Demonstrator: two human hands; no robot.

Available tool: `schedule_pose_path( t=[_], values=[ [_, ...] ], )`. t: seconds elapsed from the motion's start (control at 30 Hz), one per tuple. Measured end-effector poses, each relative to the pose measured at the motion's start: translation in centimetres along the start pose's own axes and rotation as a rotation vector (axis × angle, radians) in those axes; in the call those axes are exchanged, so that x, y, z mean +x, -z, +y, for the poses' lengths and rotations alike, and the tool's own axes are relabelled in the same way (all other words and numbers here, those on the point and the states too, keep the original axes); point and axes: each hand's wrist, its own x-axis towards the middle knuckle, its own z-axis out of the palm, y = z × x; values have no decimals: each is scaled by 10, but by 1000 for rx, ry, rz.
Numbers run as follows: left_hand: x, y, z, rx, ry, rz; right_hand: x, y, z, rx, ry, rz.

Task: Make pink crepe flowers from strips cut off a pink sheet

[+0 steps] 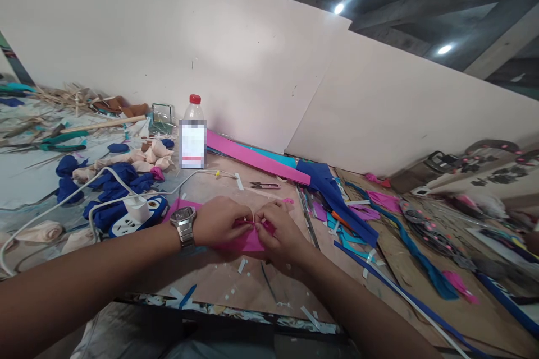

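Observation:
My left hand (221, 220), with a steel watch on its wrist, pinches a sheet of pink crepe paper (246, 242) near its edge. Against its fingertips, my right hand (280, 233) closes on the same paper, which looks gathered or folded between the two. The sheet spreads under both hands and out past the left wrist. Just beyond the hands lies a small pair of thread snips (265, 185). A long folded pink strip (261, 158) rests farther back on the table, and the exact fold under my fingers is partly hidden.
A bottle with a red cap (194, 109) stands at the back. Left are a blue and white power strip (141, 216) with a white cable, dark blue bundles (120, 179) and green-handled pliers (63, 140). Blue strips (332, 190) and cardboard (404, 247) lie right.

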Motion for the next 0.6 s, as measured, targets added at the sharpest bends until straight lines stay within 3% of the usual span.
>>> schedule_pose_path(
  t=[0.37, 0.6],
  values=[
    [1, 6, 0, -269, 1, -51, 0, 5, -4, 55, 45, 50],
    [3, 8, -5, -228, 23, -153, -1, 9, -6, 38, 30, 85]
  ],
)
